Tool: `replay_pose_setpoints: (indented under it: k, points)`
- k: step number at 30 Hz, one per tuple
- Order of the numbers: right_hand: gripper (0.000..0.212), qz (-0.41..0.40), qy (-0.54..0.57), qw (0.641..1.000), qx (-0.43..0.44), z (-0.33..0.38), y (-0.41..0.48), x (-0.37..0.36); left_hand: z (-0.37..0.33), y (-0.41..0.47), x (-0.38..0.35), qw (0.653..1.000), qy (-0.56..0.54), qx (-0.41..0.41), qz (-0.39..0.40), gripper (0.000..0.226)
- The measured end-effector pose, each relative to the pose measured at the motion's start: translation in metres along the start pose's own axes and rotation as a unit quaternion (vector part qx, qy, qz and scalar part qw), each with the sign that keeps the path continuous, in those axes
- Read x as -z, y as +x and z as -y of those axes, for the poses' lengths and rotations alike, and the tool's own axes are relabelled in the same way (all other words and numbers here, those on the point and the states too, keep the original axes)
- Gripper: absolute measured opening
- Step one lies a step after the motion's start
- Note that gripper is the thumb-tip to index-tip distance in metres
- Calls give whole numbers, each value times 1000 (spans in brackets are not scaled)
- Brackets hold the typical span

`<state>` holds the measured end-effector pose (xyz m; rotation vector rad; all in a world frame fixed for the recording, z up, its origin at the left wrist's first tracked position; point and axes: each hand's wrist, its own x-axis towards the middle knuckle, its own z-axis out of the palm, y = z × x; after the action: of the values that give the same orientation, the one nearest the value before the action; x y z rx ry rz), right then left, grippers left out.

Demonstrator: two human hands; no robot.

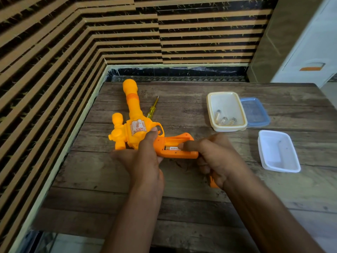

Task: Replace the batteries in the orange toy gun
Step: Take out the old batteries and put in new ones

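An orange plastic toy gun (135,125) with a long rounded barrel lies on the dark wooden plank table (182,207), left of the frame's centre. Its barrel points toward the top of the frame and its handle extends to the right. The left hand (144,157) is clamped on the gun's body where the handle begins, thumb pressed across the top near the trigger guard and fingers wrapped beneath. The handle's battery compartment is open, and a small battery (172,148) with a pale label shows inside it. The right hand (217,157) sits at the handle's end with one digit stretched into the opening beside that battery; whether it touches the battery is unclear. Its lower fingers are curled over a small orange plastic piece (212,182) that peeks out below the palm. Just right of the barrel lies a screwdriver (152,109) with a clear yellow handle, partly hidden behind the gun. In the upper right of the table, a cream rectangular plastic tub (211,108) holds three loose batteries (224,120), with a blue plastic lid (255,112) touching its right side. Below them, nearer the right edge, stands a white rectangular plastic tub (279,152).
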<state>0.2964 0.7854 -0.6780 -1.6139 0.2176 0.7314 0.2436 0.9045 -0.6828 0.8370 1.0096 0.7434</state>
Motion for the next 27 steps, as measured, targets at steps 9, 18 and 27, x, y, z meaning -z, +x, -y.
replay_pose_setpoints:
  k: [9, 18, 27]
  points:
    - [29, 0, 25, 999, 34, 1, -3, 3, -4, 0, 1, 1000, 6, 15, 3, 34]
    - [47, 90, 223, 970, 21, 11, 0, 32, -3, 5, 4, 1000, 5, 23, 8, 44]
    - [35, 57, 264, 958, 93, 12, -9, 26, -2, 6, 5, 1000, 2, 21, 11, 45]
